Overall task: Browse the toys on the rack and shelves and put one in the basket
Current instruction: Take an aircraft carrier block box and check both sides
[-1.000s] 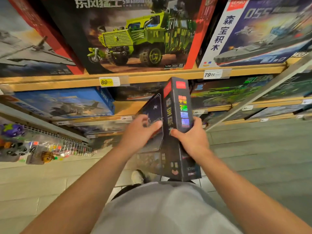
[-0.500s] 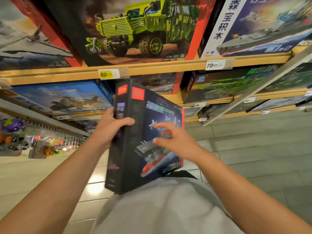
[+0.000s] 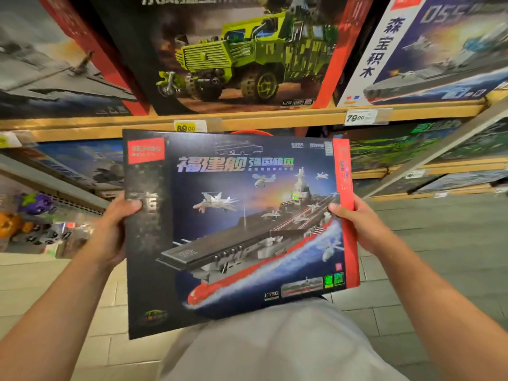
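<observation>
Carrier box [image 3: 242, 229] was held flat-on, near the chest, below the wooden shelf [image 3: 275, 121]. Left hand [image 3: 110, 237] and right hand [image 3: 362, 226] pinched opposite edges, thumbs on front. Basket wasn't visible; best to keep both grips while lowering.

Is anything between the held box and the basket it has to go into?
Cannot tell: no basket is in view. The left hand and right hand grip the aircraft carrier box by its side edges.
</observation>
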